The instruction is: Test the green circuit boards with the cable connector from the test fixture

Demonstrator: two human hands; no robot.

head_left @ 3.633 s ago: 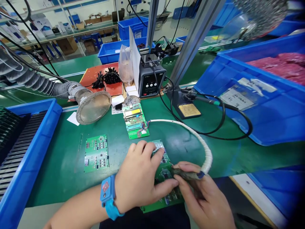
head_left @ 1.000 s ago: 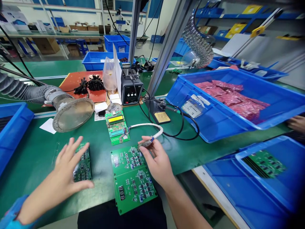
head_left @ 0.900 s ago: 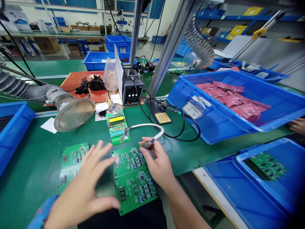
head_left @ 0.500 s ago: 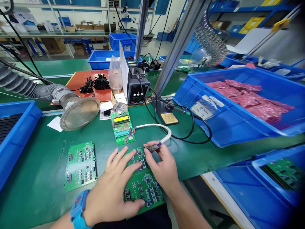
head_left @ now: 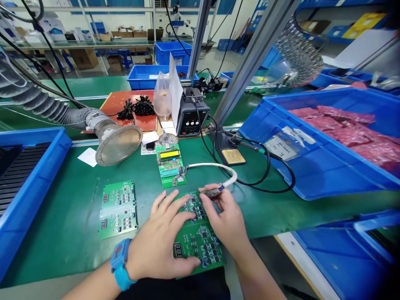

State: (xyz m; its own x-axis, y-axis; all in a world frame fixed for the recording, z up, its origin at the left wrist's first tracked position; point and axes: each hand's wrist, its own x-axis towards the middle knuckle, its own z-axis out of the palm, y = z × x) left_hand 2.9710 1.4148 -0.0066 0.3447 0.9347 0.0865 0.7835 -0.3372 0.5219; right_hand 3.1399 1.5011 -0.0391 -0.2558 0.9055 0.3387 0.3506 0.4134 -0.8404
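Holding the wrapped cable end (head_left: 211, 192) pinched between the fingers of the right hand (head_left: 226, 216), I have its tip at the far-right corner of the circuit board (head_left: 201, 239), contact hidden. The board's long axis runs away from the worktop's (head_left: 268, 208) near edge, which it seems to overhang. The left hand (head_left: 162, 239) spreads over its left side, fingers unclenched; the right is nearer that corner.

Has a circuit board (head_left: 200, 243) at the near edge of the bench (head_left: 259, 214), partly under the left hand (head_left: 159, 239) — a second board (head_left: 118, 210) left of it and a tray (head_left: 46, 177) farther left; behind, a third board (head_left: 170, 164), then a soldering station (head_left: 192, 118) — a crate (head_left: 321, 166) at right.
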